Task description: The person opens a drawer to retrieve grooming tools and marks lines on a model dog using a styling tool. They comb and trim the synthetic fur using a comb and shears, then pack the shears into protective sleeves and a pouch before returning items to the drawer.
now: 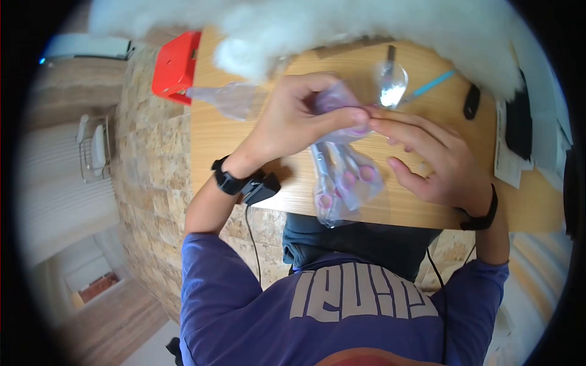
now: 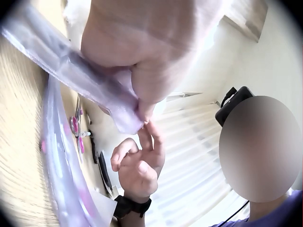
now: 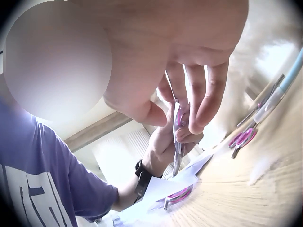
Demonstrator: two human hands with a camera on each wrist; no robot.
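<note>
My left hand (image 1: 299,116) grips a clear plastic sleeve (image 2: 71,71), its thumb pressed along the near side. Pink shows through the plastic in the grip, like the pink-handled scissors (image 3: 179,118) in the right wrist view. My right hand (image 1: 436,155) reaches in from the other side. Its long fingers touch the sleeve's end beside the left thumb tip, while its own thumb stands apart. Below the hands, several bagged scissors (image 1: 342,183) with pink handle loops lie at the table's near edge. The left palm hides part of the held sleeve.
Pink-handled scissors (image 3: 244,137) lie on the wooden table (image 1: 244,146) near a blue stick (image 1: 430,85). A shiny clear wrapper (image 1: 390,91) is beside that stick. Black object (image 1: 471,100) at right, white fluff (image 1: 244,55) along the back, loose plastic (image 1: 229,100) and red stool (image 1: 177,67) at left.
</note>
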